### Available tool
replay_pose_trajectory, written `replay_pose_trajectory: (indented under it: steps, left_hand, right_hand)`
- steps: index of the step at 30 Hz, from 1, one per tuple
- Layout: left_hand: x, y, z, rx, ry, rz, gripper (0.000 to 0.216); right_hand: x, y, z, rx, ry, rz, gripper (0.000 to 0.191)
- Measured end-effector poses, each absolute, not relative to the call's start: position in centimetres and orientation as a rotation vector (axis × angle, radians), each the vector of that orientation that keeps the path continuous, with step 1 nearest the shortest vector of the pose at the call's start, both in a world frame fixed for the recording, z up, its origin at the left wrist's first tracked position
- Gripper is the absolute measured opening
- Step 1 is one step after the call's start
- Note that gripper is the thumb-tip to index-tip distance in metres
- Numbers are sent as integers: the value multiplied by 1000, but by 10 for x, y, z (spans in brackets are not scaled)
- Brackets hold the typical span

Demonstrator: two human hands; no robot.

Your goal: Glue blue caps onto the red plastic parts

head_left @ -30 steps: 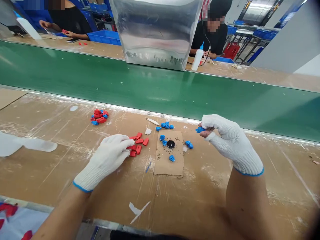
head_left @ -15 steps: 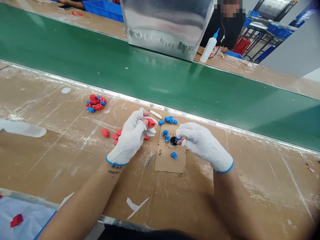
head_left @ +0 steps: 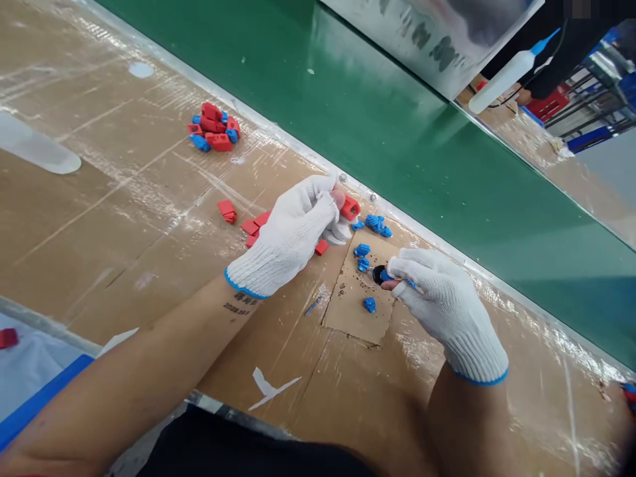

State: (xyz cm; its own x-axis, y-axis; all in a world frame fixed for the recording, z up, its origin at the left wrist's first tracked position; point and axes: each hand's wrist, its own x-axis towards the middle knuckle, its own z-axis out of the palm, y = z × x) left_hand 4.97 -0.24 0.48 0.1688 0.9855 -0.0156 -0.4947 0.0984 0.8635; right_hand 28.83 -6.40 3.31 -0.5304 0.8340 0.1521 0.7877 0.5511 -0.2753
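My left hand (head_left: 303, 228), in a white knit glove with bare fingertips, pinches a hollow red plastic piece (head_left: 350, 208) above the table. My right hand (head_left: 444, 298), gloved the same way, is closed on a small blue plastic piece (head_left: 386, 276), mostly hidden by its fingers. That piece is right at a small round black dish (head_left: 378, 273) on a cardboard sheet (head_left: 355, 311); whether it touches cannot be made out. Around the dish lie several loose blue pieces (head_left: 369, 305), and another blue cluster (head_left: 378, 224) sits beyond the cardboard. Red pieces (head_left: 251, 226) lie beside my left hand.
A mixed red and blue pile (head_left: 213, 127) sits farther left. Behind runs a green conveyor belt (head_left: 278, 79) under a metal housing (head_left: 427, 40). A white squeeze bottle (head_left: 501, 81) stands across it, near another person. Torn white tape (head_left: 271, 389) lies at the table's near side.
My view has tilted and dipped, shifting the whole scene. My left hand still holds the red piece. My right hand's blue piece now overlaps the black dish more.
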Motion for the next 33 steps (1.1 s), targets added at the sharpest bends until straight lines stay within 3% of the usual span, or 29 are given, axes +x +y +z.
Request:
replay_pose_trajectory:
  steps: [20,33]
  left_hand:
    - [45,2,2,862,744,1245,30]
    - [45,4,-2,868,733,1256,31]
  right_hand:
    - [285,-65,36,-1352,-2610,105,16]
    - [293,-68,38,-1360,-2504,183,15]
